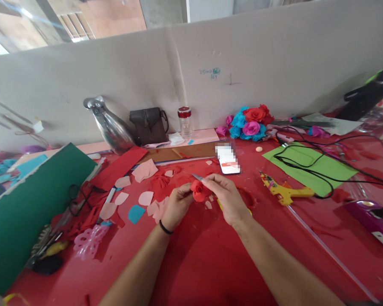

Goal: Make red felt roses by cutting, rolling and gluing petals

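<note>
A small red paper rose (199,191) is held over the middle of the red table (191,263). My left hand (179,204), with a black band at the wrist, pinches the rose from its left side. In my right hand (225,196) is a thin pointed metal tool (196,177), its tip pointing left above the rose. Part of a yellow handle (220,205) shows beneath my right hand. Loose red petals (160,185) and pink petals (146,198) lie to the left of my hands.
A phone (229,160) lies beyond my hands. On the right are a yellow glue gun (284,191), black cables and a green sheet (309,168). A metal jug (110,127), dark pouch (148,126), glass bottle (185,123) and paper flowers (251,123) line the back. A green box (41,212) stands left.
</note>
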Available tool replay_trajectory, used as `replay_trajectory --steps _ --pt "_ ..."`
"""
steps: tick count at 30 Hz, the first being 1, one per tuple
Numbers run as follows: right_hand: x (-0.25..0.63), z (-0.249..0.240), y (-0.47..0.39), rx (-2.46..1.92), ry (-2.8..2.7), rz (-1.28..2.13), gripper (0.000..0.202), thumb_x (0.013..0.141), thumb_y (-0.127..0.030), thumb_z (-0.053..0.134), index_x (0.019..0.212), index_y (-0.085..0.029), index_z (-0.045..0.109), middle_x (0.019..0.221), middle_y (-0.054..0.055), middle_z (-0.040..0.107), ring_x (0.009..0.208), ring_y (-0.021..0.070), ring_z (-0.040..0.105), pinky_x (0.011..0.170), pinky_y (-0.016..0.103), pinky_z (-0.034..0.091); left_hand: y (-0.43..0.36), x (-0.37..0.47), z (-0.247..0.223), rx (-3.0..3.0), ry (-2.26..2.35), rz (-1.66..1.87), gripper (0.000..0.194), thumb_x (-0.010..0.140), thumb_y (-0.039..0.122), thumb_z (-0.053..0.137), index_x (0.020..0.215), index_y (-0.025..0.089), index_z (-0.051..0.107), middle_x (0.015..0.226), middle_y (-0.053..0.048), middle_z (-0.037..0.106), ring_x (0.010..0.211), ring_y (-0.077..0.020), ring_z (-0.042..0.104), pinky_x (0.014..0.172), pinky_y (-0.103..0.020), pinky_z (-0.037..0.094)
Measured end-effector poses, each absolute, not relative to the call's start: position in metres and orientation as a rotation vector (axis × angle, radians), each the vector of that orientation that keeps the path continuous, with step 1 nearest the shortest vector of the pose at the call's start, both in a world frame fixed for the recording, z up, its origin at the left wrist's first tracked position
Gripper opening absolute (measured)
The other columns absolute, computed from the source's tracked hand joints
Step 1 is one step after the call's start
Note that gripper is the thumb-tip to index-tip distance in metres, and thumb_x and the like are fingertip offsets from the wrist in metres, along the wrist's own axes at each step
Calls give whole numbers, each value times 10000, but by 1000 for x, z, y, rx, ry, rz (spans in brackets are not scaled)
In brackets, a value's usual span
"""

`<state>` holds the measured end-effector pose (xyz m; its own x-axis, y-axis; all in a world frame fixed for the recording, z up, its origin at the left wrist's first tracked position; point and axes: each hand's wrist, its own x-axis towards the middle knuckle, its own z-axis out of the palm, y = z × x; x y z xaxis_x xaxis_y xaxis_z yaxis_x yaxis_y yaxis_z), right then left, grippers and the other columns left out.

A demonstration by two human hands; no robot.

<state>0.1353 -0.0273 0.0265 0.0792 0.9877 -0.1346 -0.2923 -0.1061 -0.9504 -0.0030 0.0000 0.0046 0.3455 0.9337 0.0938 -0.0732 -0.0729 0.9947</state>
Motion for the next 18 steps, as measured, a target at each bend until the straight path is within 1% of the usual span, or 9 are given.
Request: replay_trajectory --steps 5,9,12,18 --pt "136 27 -27 -1081 -795 1421 252 693 -422 680 648 -195 581 555 -49 505 441 80 386 410 228 292 0 -5 4 1384 830 1003 147 700 305 737 704 159 738 645 -13 659 647 -140 557 691 -255 467" --pt "137 27 -27 -1032 -768 1454 241 679 -398 684 617 -185 590 537 -44 498 447 81 376 409 228 280 1 -5 4 1377 806 971 165 705 317 733 702 152 735 673 -30 674 667 -155 580 695 -265 472" --pt "137 28 -27 -1013 -765 1451 241 673 -392 683 598 -186 582 531 -41 494 459 89 373 415 234 297 2 -5 3 1351 800 984 183 704 334 732 722 151 737 702 -39 689 701 -171 603 716 -278 479" --pt "136 24 -26 -1032 -715 1468 223 661 -385 682 617 -200 566 553 -52 468 479 97 365 407 232 280 1 -3 3 1291 777 993 191 684 334 749 743 152 744 700 -35 701 692 -170 609 701 -280 480"
